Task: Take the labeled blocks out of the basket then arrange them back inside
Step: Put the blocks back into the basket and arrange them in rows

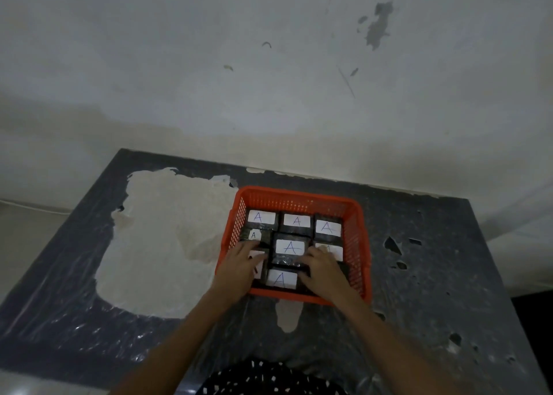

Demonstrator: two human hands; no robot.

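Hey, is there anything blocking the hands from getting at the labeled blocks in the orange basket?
Nothing visible does. The orange plastic mesh basket is open on top, and both the left hand and right hand already rest on the dark blocks with white A labels inside it.

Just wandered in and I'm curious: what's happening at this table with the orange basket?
A person is reaching both hands into an orange basket on a dark table. The basket holds dark blocks with white labels marked "A", packed side by side. The left hand and right hand rest on blocks near the front; none lie outside the basket.
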